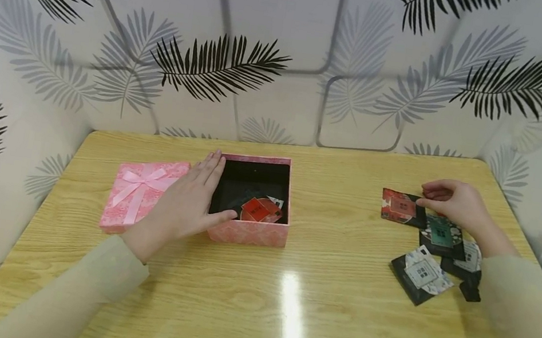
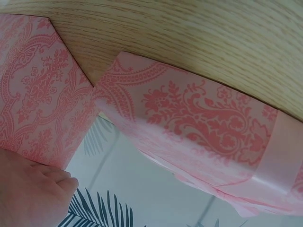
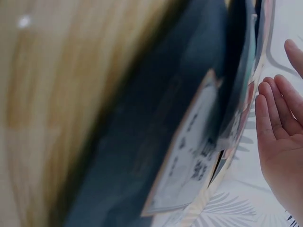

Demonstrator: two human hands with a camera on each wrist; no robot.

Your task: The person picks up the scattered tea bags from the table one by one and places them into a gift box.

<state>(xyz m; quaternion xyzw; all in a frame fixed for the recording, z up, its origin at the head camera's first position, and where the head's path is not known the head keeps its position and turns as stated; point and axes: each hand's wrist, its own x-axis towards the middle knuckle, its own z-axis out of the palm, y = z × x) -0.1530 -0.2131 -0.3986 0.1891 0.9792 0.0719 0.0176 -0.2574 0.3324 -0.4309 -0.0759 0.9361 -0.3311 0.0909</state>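
My left hand (image 1: 189, 195) rests along the left rim of a pink patterned box (image 1: 249, 232), fingers straight and thumb over the front edge. Inside the box's black interior lie a few packets, a red one (image 1: 257, 209) on top. On the right, my right hand (image 1: 455, 203) hovers over a spread of flat square packets, its thumb tip at the edge of a red and black packet (image 1: 401, 206). In the right wrist view its fingers (image 3: 279, 113) are extended, with the thumb apart. Just below lies a green and black packet (image 1: 441, 234).
A pink lid with a ribbon bow (image 1: 143, 188) lies left of the box, partly behind my left hand. Nearer on the right are a white and black packet (image 1: 421, 274) and another grey and black packet (image 1: 469, 257). Leaf-patterned fabric (image 1: 270, 99) rises behind the wooden table (image 1: 333, 316).
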